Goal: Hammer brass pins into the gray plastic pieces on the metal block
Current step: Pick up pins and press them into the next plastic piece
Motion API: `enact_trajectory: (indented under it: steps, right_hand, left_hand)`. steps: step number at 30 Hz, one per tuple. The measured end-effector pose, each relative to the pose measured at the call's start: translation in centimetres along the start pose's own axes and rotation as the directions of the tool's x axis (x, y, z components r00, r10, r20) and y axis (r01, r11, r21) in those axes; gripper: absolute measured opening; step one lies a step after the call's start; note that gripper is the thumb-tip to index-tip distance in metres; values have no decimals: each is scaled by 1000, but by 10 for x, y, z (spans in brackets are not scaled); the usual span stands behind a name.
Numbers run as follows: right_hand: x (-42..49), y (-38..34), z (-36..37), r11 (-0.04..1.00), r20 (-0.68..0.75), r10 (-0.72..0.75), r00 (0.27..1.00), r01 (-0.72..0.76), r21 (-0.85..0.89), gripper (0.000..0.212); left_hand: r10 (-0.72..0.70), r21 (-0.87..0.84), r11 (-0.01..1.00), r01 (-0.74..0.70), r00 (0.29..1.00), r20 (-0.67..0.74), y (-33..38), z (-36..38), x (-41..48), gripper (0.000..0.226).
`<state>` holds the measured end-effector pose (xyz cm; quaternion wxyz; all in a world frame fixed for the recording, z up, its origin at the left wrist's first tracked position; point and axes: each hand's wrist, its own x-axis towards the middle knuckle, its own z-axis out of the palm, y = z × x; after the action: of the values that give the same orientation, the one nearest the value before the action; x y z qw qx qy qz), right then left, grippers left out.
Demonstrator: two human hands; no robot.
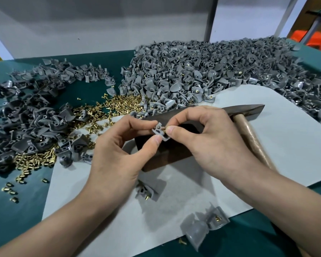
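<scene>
While loose brass pins (35, 160) lie heaped within reach at the left, the left hand (119, 154) pinches a gray plastic piece (160, 132) between thumb and forefinger just above the metal block (165, 156). This steadies it so the right hand (211, 143), fingers curled, can press a brass pin (164, 129) against it, probably to seat it. The hammer (239, 111) lies unheld just behind.

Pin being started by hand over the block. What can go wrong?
The right hand only pinches the brass pin at the gray piece; it may slip or sit tilted, then bend when struck.
The left hand pinches that small piece closely; on the metal block its fingers could be hit.
The hammer lies behind the right hand, so reaching may jostle the pin.
</scene>
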<state>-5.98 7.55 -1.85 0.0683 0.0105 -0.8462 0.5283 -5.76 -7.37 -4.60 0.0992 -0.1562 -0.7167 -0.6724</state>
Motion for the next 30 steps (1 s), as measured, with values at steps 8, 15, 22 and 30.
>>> enact_trajectory:
  steps: [8, 15, 22, 30]
  right_hand:
    - [-1, 0, -1, 999, -19, 8, 1000, -8, 34, 15]
    - [0, -1, -1, 1000, -17, 25, 1000, -25, 4, 20]
    - [-2, -3, 0, 1000, -29, 21, 999, -21, 2, 19]
    - [-2, -4, 0, 1000, -46, -6, 999, 4, -28, 24]
  left_hand:
    - [-31, -35, 999, 31, 1000, 1, 0, 1, 1, 16]
    - [-51, -40, 998, 51, 999, 7, 1, 1, 1, 19]
    - [-47, -33, 998, 47, 999, 5, 0, 0, 2, 18]
    - [-49, -45, 998, 49, 999, 16, -2, -1, 2, 18]
